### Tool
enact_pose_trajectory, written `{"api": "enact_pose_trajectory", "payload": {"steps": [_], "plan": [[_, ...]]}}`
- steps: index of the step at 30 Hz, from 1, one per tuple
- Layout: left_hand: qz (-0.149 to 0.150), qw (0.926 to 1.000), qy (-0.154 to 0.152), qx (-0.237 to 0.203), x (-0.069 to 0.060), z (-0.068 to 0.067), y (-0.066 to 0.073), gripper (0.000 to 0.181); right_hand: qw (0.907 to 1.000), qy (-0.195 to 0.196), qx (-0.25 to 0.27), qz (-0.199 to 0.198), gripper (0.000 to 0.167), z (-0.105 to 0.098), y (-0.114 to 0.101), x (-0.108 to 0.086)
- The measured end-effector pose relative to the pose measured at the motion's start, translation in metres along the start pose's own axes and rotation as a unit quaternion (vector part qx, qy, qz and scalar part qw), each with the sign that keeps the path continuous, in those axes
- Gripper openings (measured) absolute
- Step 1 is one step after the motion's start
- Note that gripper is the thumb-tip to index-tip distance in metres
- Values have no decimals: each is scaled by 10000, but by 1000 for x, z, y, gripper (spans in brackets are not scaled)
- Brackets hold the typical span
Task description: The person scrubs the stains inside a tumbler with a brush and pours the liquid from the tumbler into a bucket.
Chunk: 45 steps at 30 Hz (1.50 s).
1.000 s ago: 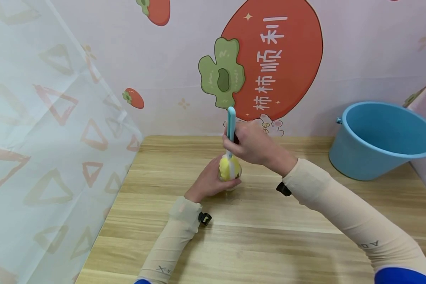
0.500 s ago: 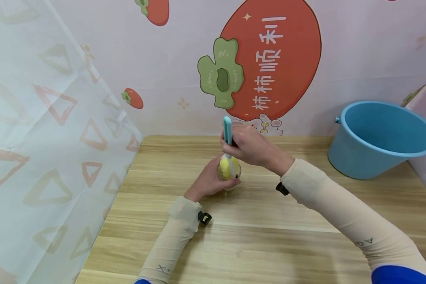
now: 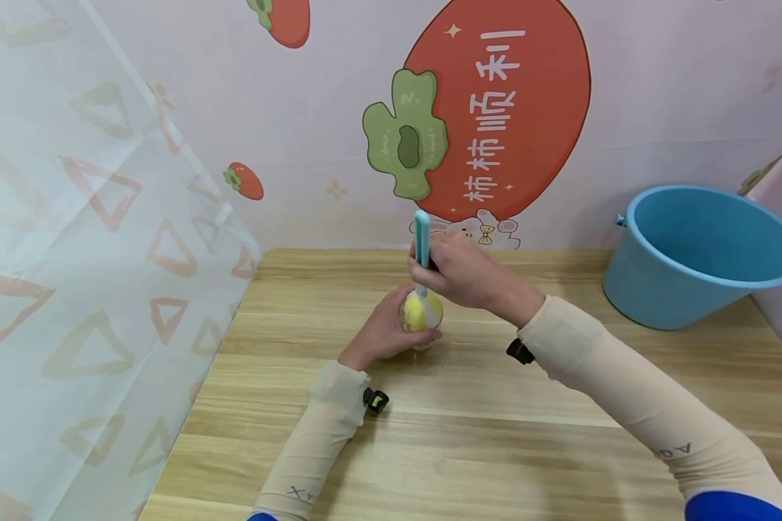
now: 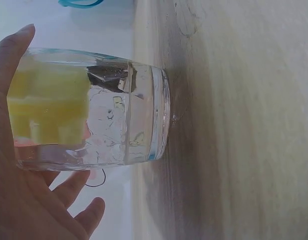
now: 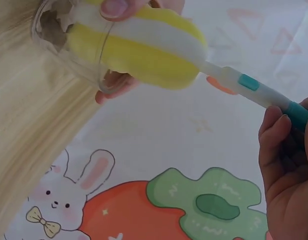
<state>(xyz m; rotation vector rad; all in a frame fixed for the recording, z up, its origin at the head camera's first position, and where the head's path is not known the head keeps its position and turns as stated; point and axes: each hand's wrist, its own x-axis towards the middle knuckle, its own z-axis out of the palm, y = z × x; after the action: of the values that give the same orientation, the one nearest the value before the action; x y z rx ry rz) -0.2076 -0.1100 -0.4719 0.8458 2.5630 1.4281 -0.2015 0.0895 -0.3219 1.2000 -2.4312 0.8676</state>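
A clear glass (image 4: 109, 115) stands upright on the wooden table, my left hand (image 3: 386, 329) curled round its upper part. Partly inside the glass is a yellow and white sponge head (image 5: 144, 50) on a white and teal handle (image 3: 422, 239). My right hand (image 3: 463, 271) grips that handle above the glass, fingers curled round it. In the left wrist view the yellow sponge (image 4: 51, 102) fills the upper glass, and the part near the base holds no sponge.
A blue bucket (image 3: 665, 289) stands at the back right of the wooden table (image 3: 469, 449). Behind the table hangs a printed backdrop (image 3: 326, 108), with a patterned white sheet (image 3: 104, 289) along the left side.
The handle and my right hand have dipped slightly since the earliest frame, and the handle's tilt has shifted a little. The sponge shows turned differently. My left hand stays round the glass.
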Motion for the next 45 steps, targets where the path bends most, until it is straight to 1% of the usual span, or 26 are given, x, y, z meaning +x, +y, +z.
{"api": "enact_pose_trajectory", "payload": {"steps": [5, 9, 14, 20, 25, 28, 32, 34, 36, 39, 41, 45], "plan": [[86, 9999, -6, -129, 0, 0, -1, 66, 9995, 281, 104, -136, 12, 8, 2, -3], [104, 9999, -24, -100, 0, 0, -2, 73, 9994, 282, 97, -172, 12, 11, 4, -6], [138, 9999, 16, 92, 0, 0, -2, 78, 9997, 148, -52, -168, 12, 9, 4, -8], [162, 9997, 39, 166, -1, 1, -2, 79, 9992, -19, -313, -247, 13, 5, 3, -6], [159, 9997, 33, 193, 0, 0, 0, 88, 9984, -354, -449, -15, 14, 3, -2, -4], [157, 9996, 29, 214, 0, -1, 0, 91, 9978, -483, -441, 81, 14, 3, -6, -3], [154, 9998, 10, 132, 0, 0, 0, 83, 9983, -519, -264, 89, 15, 6, -7, -1], [155, 9998, -36, 86, 1, 0, 0, 76, 9985, -507, -161, 91, 15, 7, -7, 0], [150, 9999, -77, 23, 1, 0, -1, 73, 9989, -455, -81, 92, 16, 7, -6, 1], [104, 9999, -114, 2, 1, 0, -1, 74, 9993, -368, -31, 84, 16, 8, -5, 2], [54, 9999, -93, -21, 0, 0, -1, 76, 9994, -322, 28, 85, 15, 8, -3, 2], [-2, 10000, -43, -33, 0, 0, 0, 75, 9998, -176, -29, 17, 15, 7, 3, 3]]}}
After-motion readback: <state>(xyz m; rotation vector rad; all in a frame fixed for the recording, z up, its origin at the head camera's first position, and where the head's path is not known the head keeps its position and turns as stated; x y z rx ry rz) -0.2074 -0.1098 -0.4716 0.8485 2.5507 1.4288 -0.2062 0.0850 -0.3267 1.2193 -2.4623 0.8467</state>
